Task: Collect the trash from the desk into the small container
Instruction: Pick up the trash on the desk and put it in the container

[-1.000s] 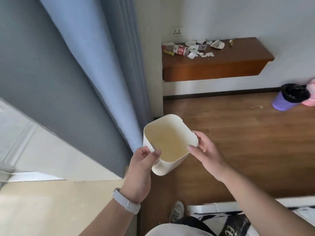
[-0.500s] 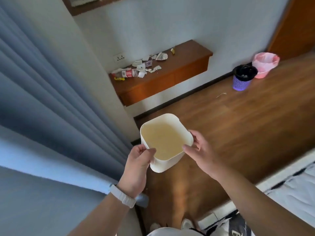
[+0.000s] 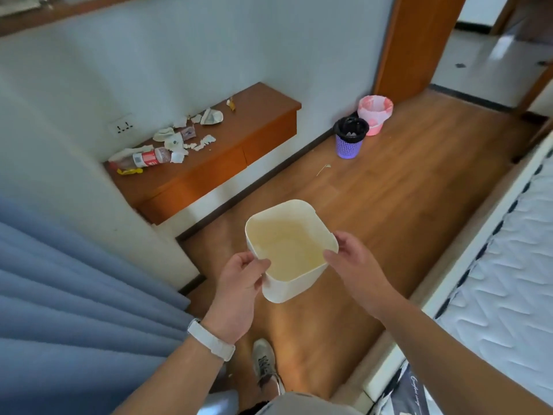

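Note:
A small cream square container (image 3: 288,250) is held in the air in front of me, open side up, with nothing inside. My left hand (image 3: 239,283) pinches its near-left rim, and my right hand (image 3: 356,265) grips its right rim. Ahead on the left, a wall-mounted wooden desk (image 3: 257,121) carries the trash: a crushed plastic bottle (image 3: 143,158) with a red label, a yellow wrapper (image 3: 129,171), torn white paper scraps (image 3: 203,142) and crumpled wrappers (image 3: 213,116).
A purple mesh bin (image 3: 349,138) and a pink bin (image 3: 374,114) stand on the wooden floor by the wall. Blue curtains (image 3: 74,310) hang at my left, a mattress (image 3: 505,265) lies at my right, and an open doorway (image 3: 490,46) is behind.
The view has swung right and pulled back, so the desk now sits further left and the bins and doorway have come into view. Both hands keep their hold on the container.

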A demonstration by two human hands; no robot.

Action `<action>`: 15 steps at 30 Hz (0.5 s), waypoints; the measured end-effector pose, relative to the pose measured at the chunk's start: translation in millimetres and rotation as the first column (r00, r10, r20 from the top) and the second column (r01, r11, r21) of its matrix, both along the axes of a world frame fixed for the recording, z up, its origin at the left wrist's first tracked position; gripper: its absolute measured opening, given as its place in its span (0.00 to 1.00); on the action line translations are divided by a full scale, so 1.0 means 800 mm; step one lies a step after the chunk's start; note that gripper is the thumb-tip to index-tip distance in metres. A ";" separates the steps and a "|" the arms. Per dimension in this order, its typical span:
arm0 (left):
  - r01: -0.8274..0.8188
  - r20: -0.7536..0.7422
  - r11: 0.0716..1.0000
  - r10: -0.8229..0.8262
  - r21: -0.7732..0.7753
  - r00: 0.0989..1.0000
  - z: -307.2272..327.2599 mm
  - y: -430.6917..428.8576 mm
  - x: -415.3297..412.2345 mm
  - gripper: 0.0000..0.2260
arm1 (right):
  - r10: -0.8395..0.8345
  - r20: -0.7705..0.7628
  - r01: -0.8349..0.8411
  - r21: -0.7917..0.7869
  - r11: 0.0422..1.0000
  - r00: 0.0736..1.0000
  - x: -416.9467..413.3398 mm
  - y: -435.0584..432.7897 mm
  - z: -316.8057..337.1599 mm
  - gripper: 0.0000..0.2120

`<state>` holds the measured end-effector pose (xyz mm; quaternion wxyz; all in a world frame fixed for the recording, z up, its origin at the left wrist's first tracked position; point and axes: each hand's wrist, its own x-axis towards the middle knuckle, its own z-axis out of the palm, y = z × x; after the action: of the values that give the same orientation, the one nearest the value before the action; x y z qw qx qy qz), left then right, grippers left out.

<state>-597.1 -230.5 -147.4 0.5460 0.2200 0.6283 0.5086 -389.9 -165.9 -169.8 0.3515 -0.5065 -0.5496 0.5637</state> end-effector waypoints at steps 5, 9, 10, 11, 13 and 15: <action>0.066 0.049 0.997 -0.068 0.047 0.996 0.004 0.071 -0.065 0.20 | -0.056 0.063 0.053 0.046 0.998 0.996 -0.057 0.054 0.013 0.15; 0.103 0.094 0.992 -0.110 0.072 0.990 0.001 0.122 -0.129 0.19 | -0.049 0.118 0.039 0.084 0.996 0.992 -0.116 0.101 0.025 0.14; 0.101 0.100 0.992 -0.108 0.074 0.989 -0.002 0.133 -0.145 0.18 | -0.042 0.129 0.030 0.098 0.995 0.991 -0.131 0.111 0.026 0.13; 0.097 0.103 0.992 -0.105 0.078 0.989 -0.005 0.143 -0.160 0.17 | -0.035 0.138 0.020 0.108 0.994 0.990 -0.145 0.120 0.026 0.12; 0.093 0.110 0.992 -0.102 0.081 0.989 -0.010 0.159 -0.188 0.13 | -0.018 0.151 0.000 0.118 0.993 0.988 -0.171 0.137 0.028 0.13; 0.082 0.118 0.993 -0.092 0.083 0.989 -0.013 0.171 -0.211 0.16 | 0.009 0.166 -0.029 0.118 0.993 0.986 -0.192 0.152 0.031 0.13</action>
<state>-765.8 -93.7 -157.7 0.5962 0.2367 0.5633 0.5208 -543.4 -44.5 -145.0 0.3293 -0.5241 -0.6145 0.4892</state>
